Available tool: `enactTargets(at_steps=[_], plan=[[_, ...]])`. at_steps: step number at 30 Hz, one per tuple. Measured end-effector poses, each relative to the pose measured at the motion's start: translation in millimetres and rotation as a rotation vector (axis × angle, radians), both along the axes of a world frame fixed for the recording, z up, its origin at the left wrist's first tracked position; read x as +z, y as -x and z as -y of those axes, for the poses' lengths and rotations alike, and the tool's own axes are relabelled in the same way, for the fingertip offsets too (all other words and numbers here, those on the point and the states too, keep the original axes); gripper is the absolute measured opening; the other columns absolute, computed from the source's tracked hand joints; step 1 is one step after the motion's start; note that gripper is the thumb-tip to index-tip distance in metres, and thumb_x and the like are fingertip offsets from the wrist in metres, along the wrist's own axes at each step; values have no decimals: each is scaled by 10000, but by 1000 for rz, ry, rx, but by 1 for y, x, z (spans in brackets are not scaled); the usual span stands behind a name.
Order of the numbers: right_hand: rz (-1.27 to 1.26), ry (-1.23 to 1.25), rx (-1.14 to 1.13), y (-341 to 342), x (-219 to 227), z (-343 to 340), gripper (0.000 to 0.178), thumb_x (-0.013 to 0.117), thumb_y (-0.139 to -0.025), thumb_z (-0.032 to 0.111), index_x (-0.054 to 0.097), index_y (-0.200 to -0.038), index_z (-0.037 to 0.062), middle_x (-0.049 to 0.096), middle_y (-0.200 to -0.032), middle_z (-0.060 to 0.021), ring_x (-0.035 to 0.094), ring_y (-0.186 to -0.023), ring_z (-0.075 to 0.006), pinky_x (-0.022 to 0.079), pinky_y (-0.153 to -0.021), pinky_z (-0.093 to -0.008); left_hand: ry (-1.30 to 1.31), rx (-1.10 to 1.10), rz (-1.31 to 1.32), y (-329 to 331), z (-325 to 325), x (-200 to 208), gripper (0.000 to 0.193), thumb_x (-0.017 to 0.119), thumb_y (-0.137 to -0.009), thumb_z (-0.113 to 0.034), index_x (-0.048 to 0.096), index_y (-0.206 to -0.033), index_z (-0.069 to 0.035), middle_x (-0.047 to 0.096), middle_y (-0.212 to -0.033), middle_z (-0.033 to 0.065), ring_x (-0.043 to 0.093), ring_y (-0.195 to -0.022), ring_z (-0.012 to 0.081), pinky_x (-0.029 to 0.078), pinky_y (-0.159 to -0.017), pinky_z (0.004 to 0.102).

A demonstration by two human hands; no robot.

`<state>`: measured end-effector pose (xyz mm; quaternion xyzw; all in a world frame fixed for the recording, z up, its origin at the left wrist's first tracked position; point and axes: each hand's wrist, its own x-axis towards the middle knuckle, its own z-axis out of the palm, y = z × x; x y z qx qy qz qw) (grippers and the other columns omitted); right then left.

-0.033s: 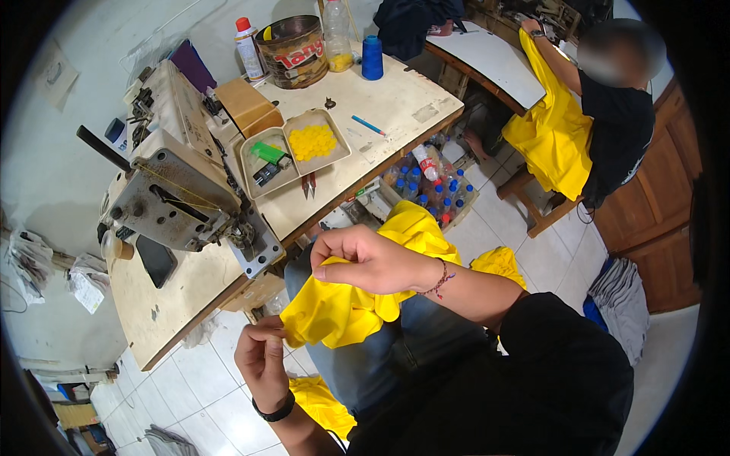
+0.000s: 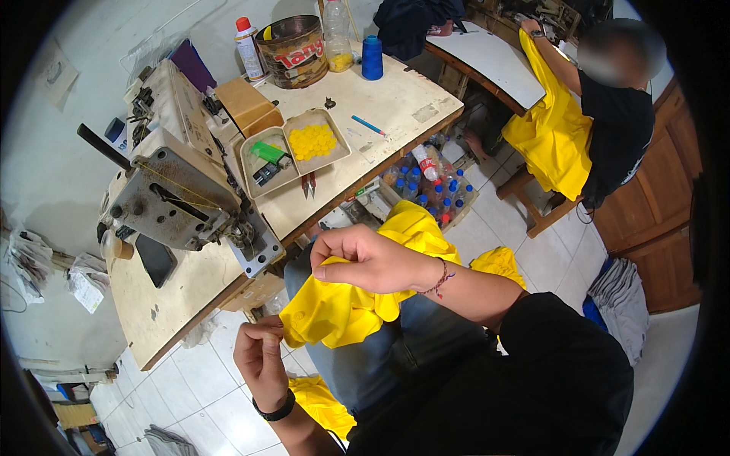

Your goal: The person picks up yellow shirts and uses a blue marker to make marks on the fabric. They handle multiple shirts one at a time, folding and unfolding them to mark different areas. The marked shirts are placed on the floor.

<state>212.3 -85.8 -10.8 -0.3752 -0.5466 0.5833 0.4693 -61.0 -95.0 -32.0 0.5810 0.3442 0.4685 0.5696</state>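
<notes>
A piece of yellow cloth (image 2: pixel 334 315) is stretched over my lap between my two hands. My left hand (image 2: pixel 262 357), with a black wristband, pinches the cloth's lower left edge between thumb and fingertips. Higher up and to the right, my right hand (image 2: pixel 361 260) grips a fold of the same cloth with curled fingers. A small round yellow button (image 2: pixel 299 314) seems to lie on the cloth near my left fingertips. The sewing machine (image 2: pixel 171 201) stands on the table just beyond my hands, its needle area apart from the cloth.
On the worktable (image 2: pixel 296 205) are a tray (image 2: pixel 249 178) of yellow discs and a green lighter, a blue thread spool (image 2: pixel 372 59), a large tin (image 2: pixel 293 72) and a phone (image 2: pixel 156 260). Bottles (image 2: pixel 433 194) fill a crate below. A co-worker (image 2: pixel 620 129) sits at right with yellow cloth.
My left fingertips have shifted very slightly to the left at the cloth's edge. Everything else looks the same.
</notes>
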Motion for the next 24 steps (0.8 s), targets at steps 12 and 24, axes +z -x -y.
enactTargets(at_steps=[12, 24], plan=[[0, 14, 112, 8, -9, 2, 98, 687, -987, 88, 656, -1032, 7, 704, -950, -18, 633, -938, -71, 506, -849, -251, 229, -76, -46, -21, 11, 13, 300, 724, -940, -33, 591, -1206, 7, 686, -944, 52, 598, -815, 93, 458, -713, 233], [216, -46, -69, -38, -40, 9, 120, 689, -1018, 141, 682, -1042, 23, 696, -907, -6, 628, -870, -67, 511, -785, -260, -339, 1089, -373, 338, 122, -23, 489, 633, -999, -285, 539, -1352, 39, 641, -1251, 168, 652, -1126, 282, 520, -998, 413]])
